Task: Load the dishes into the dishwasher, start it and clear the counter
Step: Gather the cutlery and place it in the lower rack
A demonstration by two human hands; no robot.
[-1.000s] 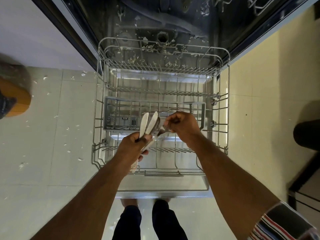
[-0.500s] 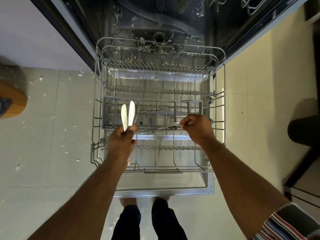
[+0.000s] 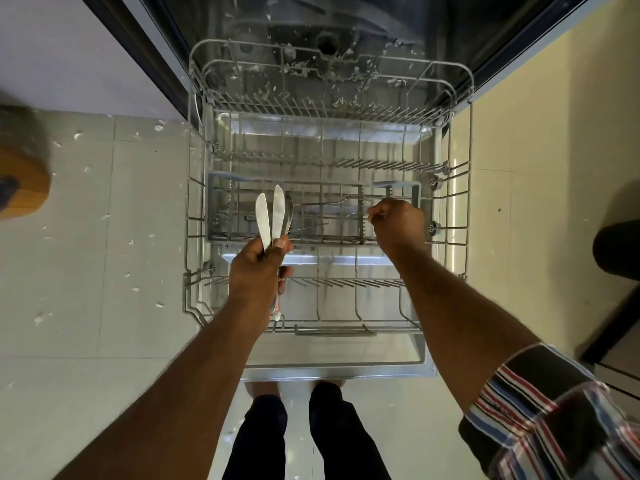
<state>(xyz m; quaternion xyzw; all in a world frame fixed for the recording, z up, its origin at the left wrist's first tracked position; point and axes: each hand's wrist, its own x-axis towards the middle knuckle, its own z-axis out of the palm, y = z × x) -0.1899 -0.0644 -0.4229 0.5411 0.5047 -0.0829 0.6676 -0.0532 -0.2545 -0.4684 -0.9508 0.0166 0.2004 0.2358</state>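
Observation:
The dishwasher's lower rack [image 3: 468,188] is pulled out over the open door [image 3: 346,372]. A grey cutlery basket [image 3: 221,178] lies across the rack's middle, with a fork [image 3: 322,203] lying in it. My left hand [image 3: 259,271] grips a bundle of cutlery [image 3: 277,216], two knife blades and a third piece pointing up, over the basket's left part. My right hand [image 3: 398,225] is curled at the basket's right end and pinches the thin end of another fork [image 3: 356,215] that reaches left across the basket.
The rack's tine rows hold no dishes. The dark tub [image 3: 329,46] lies behind it. White flecks dot the tiled floor [image 3: 86,237]. An orange-brown object [image 3: 20,181] sits at the left and a dark object [image 3: 616,251] at the right. My legs [image 3: 294,438] stand at the door's front edge.
My right hand has drawn a fork out of the bundle and carried it right, down to the basket's right end. My left hand has shifted left with the knives.

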